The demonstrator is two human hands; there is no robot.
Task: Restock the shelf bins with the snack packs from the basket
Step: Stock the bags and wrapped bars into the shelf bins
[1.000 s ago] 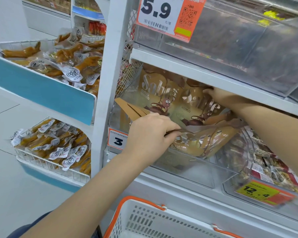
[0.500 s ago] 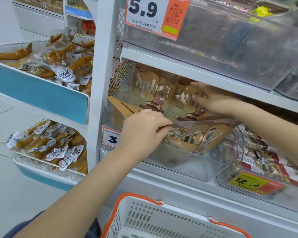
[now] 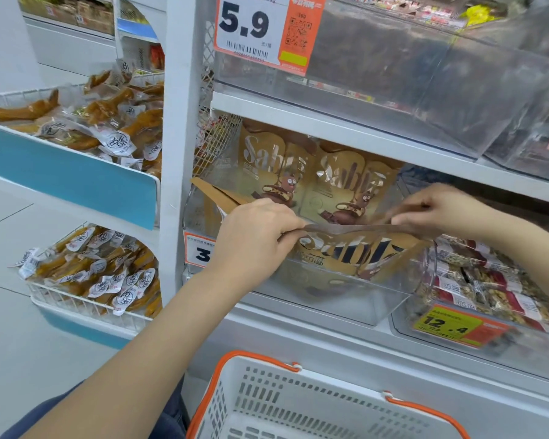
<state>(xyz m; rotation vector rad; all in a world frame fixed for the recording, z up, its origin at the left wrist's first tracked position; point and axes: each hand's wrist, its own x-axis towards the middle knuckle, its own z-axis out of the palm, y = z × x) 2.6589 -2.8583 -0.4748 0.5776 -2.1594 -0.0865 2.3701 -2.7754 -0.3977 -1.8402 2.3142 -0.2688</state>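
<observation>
At the rim of the clear plastic shelf bin (image 3: 330, 299), a flat tan Sablé snack pack (image 3: 358, 251) is pinched along its top edge by the left hand (image 3: 254, 239) and right hand (image 3: 438, 207). If released crooked, it could be caught on the rim and tipped forward toward the white orange-handled basket (image 3: 298, 403).

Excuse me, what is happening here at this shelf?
A person is restocking a clear shelf bin with tan snack packs. The left hand and the right hand each pinch one end of the top edge of a pack standing at the bin's front. Two more packs stand behind it. A white basket with orange handles sits below.
</observation>
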